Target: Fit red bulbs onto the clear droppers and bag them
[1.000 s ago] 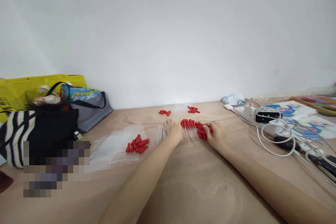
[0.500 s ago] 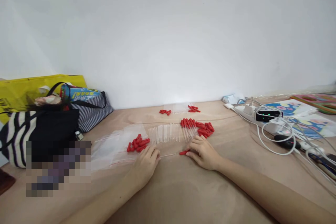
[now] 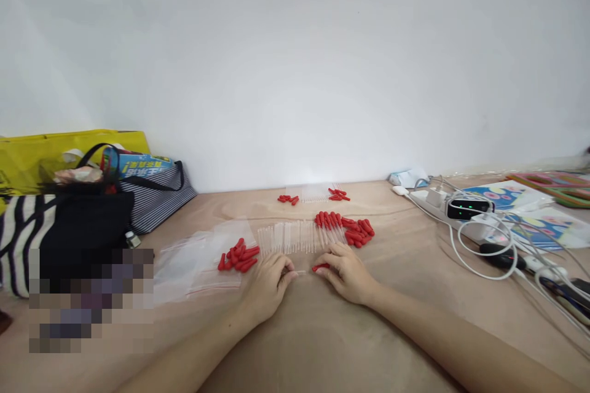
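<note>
My left hand (image 3: 267,287) is pinched on a thin clear glass tube (image 3: 300,272), whose tip sticks out to the right past the fingertips. Facing it, my right hand (image 3: 346,276) pinches a red rubber dropper bulb (image 3: 317,268); a small gap separates bulb and tube. Just beyond the hands lies a row of clear tubes (image 3: 286,237). Droppers with red bulbs fitted (image 3: 329,220) lie side by side at the row's right end, next to a pile of loose bulbs (image 3: 358,234). Another pile of red bulbs (image 3: 236,255) rests left of the row.
Clear zip bags (image 3: 179,267) lie flat at the left. More bulbs (image 3: 288,199) and a bag (image 3: 314,192) are near the wall. Black and striped bags (image 3: 159,199) stand at the far left. A power strip (image 3: 424,201) with tangled white cables (image 3: 461,263) occupies the right.
My left hand has come closer to my right, its fingers now nearer the tube's tip, so less of the tube shows. The right hand still holds the bulb. The view has shifted slightly.
</note>
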